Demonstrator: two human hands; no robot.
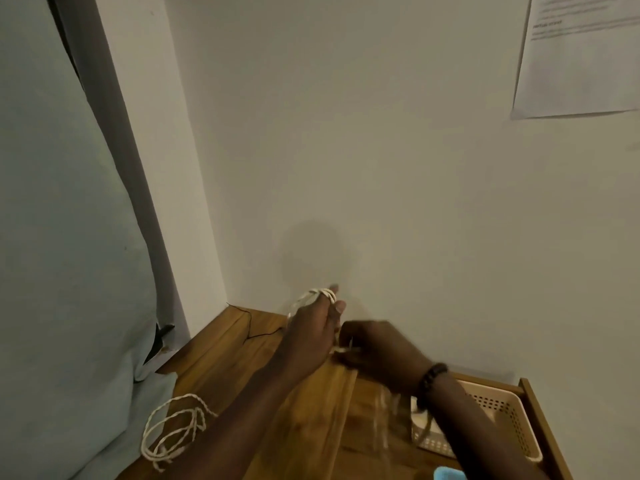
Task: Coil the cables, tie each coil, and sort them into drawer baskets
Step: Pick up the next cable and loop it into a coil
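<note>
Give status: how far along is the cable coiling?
Early. Done: nothing visibly sorted; basket contents unclear. In hand: white cable looped over left hand fingers, right hand feeding it, blurred. Left: loose cord uncoiled on the cloth, plus tying and sorting.

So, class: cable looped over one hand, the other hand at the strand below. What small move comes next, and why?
Probably one more wrap: the right hand should carry the trailing strand up around the left hand. White cable already loops that hand's fingers, while blurred slack hangs below toward the open basket, so the coil looks unfinished and not ready to tie.
</note>
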